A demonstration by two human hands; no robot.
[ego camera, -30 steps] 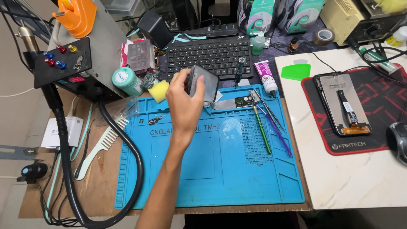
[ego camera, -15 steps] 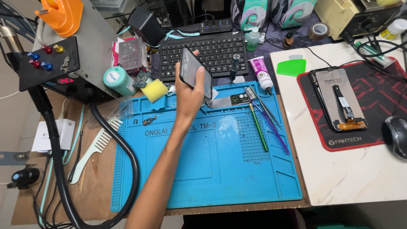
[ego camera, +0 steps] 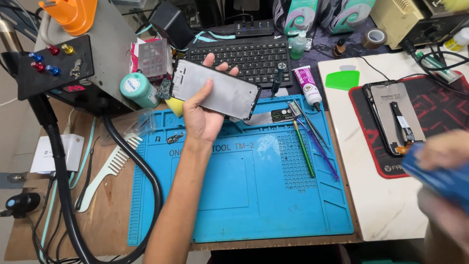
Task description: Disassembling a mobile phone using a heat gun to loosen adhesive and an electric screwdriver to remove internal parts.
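Observation:
My left hand (ego camera: pixel 202 115) holds a grey phone frame (ego camera: pixel 217 89) flat, its inner side up, above the top left of the blue work mat (ego camera: pixel 254 195). The thumb lies across the frame and the fingertips curl over its far edge. My right hand (ego camera: pixel 442 161), blurred at the right edge, grips a blue flat object (ego camera: pixel 435 176) beside the phone screen assembly (ego camera: pixel 393 117) that lies face down on the black and red pad (ego camera: pixel 430 98).
A black keyboard (ego camera: pixel 244 56), a glue tube (ego camera: pixel 307 85), tweezers and thin tools (ego camera: pixel 312 142) lie by the mat's top right. A hot-air station (ego camera: pixel 73 54) with a black hose (ego camera: pixel 63 186) stands left, near a comb (ego camera: pixel 105 178). A green pick (ego camera: pixel 342 79) is on the white board.
My left hand has turned the phone frame from upright to lying flat with its inner side up. My right hand has come into view at the right with a blue object.

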